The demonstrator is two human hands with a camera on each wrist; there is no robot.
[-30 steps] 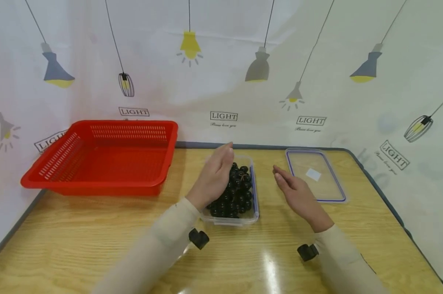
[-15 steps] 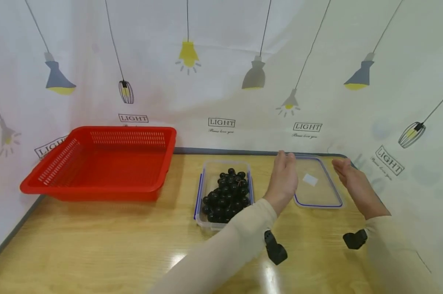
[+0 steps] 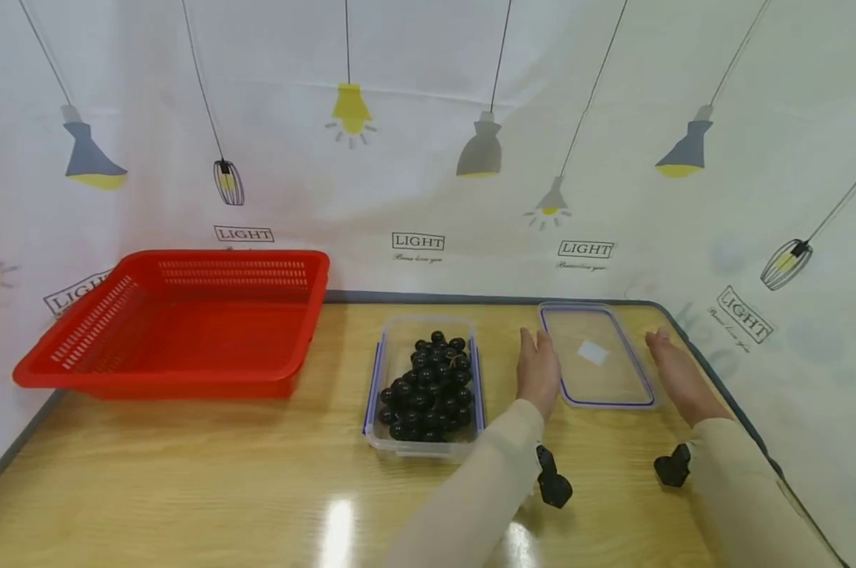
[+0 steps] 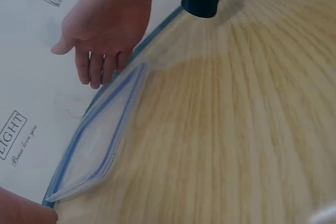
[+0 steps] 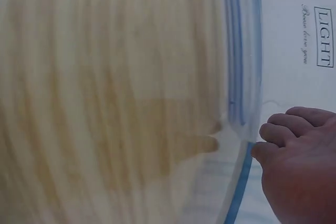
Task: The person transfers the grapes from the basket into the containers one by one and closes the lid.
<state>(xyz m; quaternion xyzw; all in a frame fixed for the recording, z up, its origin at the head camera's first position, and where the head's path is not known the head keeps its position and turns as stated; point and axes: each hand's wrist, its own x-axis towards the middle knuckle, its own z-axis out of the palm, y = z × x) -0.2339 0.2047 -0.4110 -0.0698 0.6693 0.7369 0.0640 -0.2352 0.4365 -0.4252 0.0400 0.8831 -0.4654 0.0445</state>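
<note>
Both hands are held out straight-fingered over the right side of the table, one on each side of a clear lid (image 3: pixel 615 379) with a blue seal. My left hand (image 3: pixel 539 371) is at the lid's left edge, its fingertips overlapping that edge in the head view. Just beyond the right edge is my right hand (image 3: pixel 683 383), its palm turned inward and visible in the left wrist view. Neither hand holds anything. The lid lies flat, with a small white label (image 3: pixel 593 352) on it. To the left, a clear plastic container (image 3: pixel 419 452) holds a bunch of dark grapes (image 3: pixel 431 386).
A red perforated basket (image 3: pixel 186 339) stands at the back left of the wooden table (image 3: pixel 222 489). Behind the table hangs a white backdrop (image 3: pixel 399 181) printed with lamps, meeting the table's dark edge. Black cameras are strapped to both wrists.
Both hands have moved right, from beside and over the grape container to the two sides of the lid. The container, lid and basket stay put; the head view has shifted slightly.
</note>
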